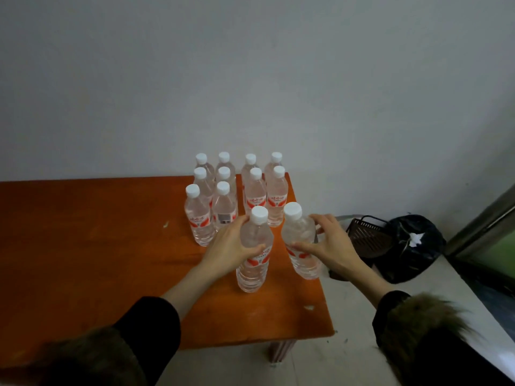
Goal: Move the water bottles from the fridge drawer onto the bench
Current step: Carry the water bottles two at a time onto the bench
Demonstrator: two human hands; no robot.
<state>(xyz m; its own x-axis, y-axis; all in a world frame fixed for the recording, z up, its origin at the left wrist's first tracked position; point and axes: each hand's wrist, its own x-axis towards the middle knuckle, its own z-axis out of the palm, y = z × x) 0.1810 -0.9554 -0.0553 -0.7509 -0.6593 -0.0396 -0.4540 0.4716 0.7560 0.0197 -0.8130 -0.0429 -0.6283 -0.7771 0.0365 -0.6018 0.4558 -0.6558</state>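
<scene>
Several clear water bottles with white caps and red labels [252,196] stand in rows at the back right of the orange bench [83,246]. My left hand [231,246] wraps around one upright bottle [255,271] near the front of the group. In my right hand [331,243] is a second bottle [299,235], tilted a little, at the bench's right edge. Whether either bottle rests on the bench top is unclear. The fridge drawer is not in view.
A grey wall stands close behind the bench. On the floor to the right sit a dark slatted basket [365,235] and a black plastic bag [412,246]. A metal-framed edge [485,227] crosses the far right. One bench leg [281,351] shows below the front right corner.
</scene>
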